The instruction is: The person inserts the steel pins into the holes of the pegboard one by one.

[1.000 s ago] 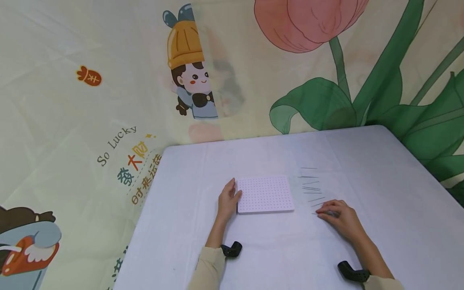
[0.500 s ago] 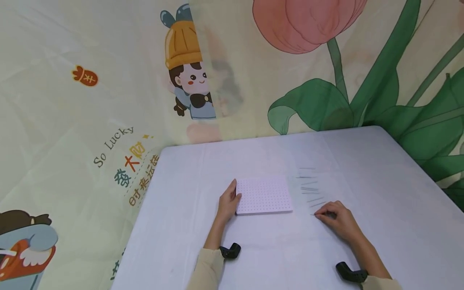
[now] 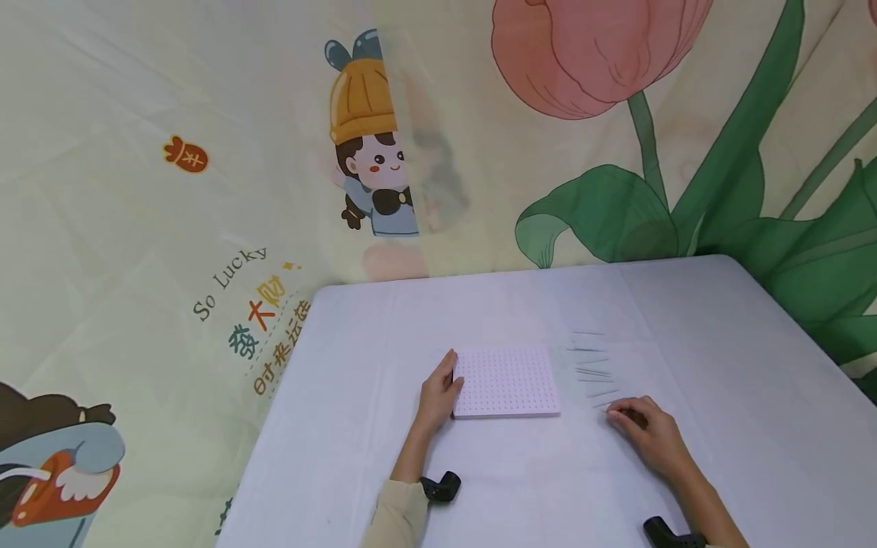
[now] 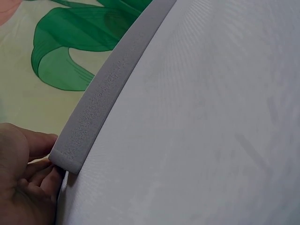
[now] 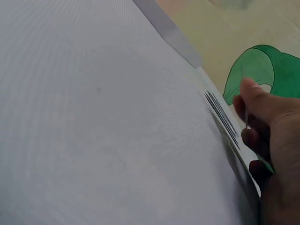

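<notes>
A pale lilac board (image 3: 507,383) covered with rows of small holes lies flat on the white table. My left hand (image 3: 438,394) holds its left side, thumb near the upper face; in the left wrist view the hand (image 4: 26,173) grips the board's corner (image 4: 96,101). To the right of the board, several thin metal needles (image 3: 593,371) lie in a loose column. My right hand (image 3: 649,432) is at the near end of that column. Between its thumb and fingers, the right wrist view shows one thin needle (image 5: 246,117) pinched, held off the table.
The white cloth-covered table (image 3: 384,327) reaches back to a printed backdrop (image 3: 466,114) with a tulip and cartoon figures. A black wrist-worn device (image 3: 441,487) sits on the left forearm, and another black device (image 3: 671,535) on the right.
My right hand has picked the nearest needle off the table and drawn its fingertips slightly back from the column. The left hand keeps its hold on the board. The head view has shifted slightly.
</notes>
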Tool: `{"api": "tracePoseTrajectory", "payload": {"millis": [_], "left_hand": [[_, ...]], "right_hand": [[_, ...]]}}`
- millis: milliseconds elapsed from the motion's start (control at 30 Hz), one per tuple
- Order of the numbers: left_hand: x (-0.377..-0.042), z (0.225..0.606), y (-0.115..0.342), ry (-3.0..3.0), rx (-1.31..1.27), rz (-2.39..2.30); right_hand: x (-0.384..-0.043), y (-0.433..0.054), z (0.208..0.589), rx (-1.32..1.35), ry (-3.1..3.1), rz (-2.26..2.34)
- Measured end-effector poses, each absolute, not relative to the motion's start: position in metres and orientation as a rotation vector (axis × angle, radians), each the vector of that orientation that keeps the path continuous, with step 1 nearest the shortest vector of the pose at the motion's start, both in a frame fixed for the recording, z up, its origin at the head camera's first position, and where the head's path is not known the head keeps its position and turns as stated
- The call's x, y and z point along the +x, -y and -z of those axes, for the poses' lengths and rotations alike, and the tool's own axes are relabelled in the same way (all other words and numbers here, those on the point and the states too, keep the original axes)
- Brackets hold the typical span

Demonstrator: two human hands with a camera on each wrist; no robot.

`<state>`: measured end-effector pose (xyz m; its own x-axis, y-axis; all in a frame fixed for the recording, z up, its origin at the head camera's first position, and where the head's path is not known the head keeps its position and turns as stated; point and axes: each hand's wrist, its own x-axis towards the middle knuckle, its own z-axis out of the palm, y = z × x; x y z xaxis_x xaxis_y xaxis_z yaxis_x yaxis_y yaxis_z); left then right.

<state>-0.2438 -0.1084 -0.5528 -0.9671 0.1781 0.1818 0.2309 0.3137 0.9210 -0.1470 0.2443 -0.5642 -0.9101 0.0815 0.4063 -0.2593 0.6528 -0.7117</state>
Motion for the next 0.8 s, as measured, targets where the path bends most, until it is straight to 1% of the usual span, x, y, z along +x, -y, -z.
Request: {"api": "tracePoseTrajectory", "payload": {"millis": [100, 200, 467, 633, 800], "left_hand": [[-0.243, 0.553, 0.108, 2.511, -0.391, 1.764], [-0.242, 0.552, 0.108, 2.521, -0.388, 1.746], [-0.241, 0.549, 0.107, 2.545, -0.371, 1.715], [-0.241, 0.549, 0.106, 2.544, -0.370, 1.724], [-0.241, 0.550, 0.106, 2.521, -0.387, 1.713]], "right_hand": [[-0.146, -0.246, 0.563, 0.101, 2.378, -1.297], [-0.146, -0.249, 0.560, 0.126, 2.307, -1.424], [-0.145, -0.251, 0.556, 0.147, 2.240, -1.592], [-0.148, -0.245, 0.551, 0.221, 2.220, -1.695], [-0.160, -0.227, 0.545, 0.314, 2.189, -1.816]]}}
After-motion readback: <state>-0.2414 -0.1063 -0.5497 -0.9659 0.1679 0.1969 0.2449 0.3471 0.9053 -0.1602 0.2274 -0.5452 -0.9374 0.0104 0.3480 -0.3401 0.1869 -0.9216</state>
